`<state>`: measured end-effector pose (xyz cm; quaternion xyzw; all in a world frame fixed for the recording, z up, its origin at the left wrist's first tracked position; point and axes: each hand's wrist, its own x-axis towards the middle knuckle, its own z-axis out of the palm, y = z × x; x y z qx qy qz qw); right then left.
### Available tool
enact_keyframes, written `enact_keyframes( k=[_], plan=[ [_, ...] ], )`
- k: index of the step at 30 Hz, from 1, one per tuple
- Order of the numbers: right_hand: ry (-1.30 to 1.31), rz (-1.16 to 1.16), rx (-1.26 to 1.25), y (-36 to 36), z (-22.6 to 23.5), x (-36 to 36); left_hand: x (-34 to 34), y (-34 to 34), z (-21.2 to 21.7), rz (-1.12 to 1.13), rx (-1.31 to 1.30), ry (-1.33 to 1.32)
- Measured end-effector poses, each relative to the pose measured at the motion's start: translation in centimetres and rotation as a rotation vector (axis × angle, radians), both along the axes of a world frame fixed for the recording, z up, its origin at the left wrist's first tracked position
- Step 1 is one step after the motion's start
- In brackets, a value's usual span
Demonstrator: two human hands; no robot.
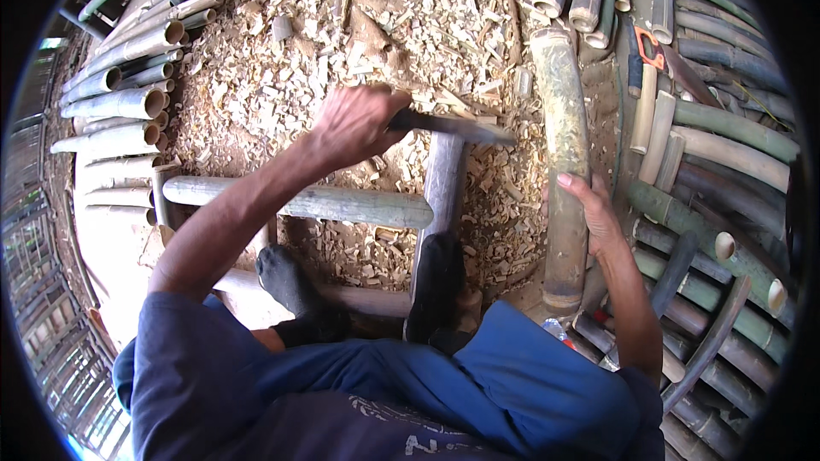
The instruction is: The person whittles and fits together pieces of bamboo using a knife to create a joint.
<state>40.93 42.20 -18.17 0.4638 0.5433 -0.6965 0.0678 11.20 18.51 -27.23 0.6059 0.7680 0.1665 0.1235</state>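
Note:
My left hand [359, 124] is closed round the dark handle of a knife [465, 128], whose blade points right, slightly blurred. The blade lies above the end of a grey pole [444, 175], apart from the bamboo tube to its right. That thick, yellow-brown bamboo tube [565, 111] stands lengthwise at my right, its far part pale and blotchy. My right hand [591, 213] grips it near its middle, thumb on top and the other fingers mostly hidden behind it.
A round crosspiece [299, 202] lies before my dark-covered feet [437, 282]. Pale chips [256, 77] cover the ground. Cut bamboo tubes are stacked at left [120, 104] and right [726, 132]. An orange-handled saw [649, 49] rests at the far right, and a clear plastic item [557, 329] sits near my knee.

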Motion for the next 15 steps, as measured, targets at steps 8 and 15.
enact_keyframes(
  k=[8,15],
  plan=[
    [0.143,0.143,0.276,-0.7,-1.5,1.0,4.7,-6.3,-2.1,0.045,-0.422,-0.191],
    [-0.189,0.746,0.695,-1.7,0.8,-1.0,5.0,-5.7,-2.4,0.148,-0.567,-0.097]
  ],
)
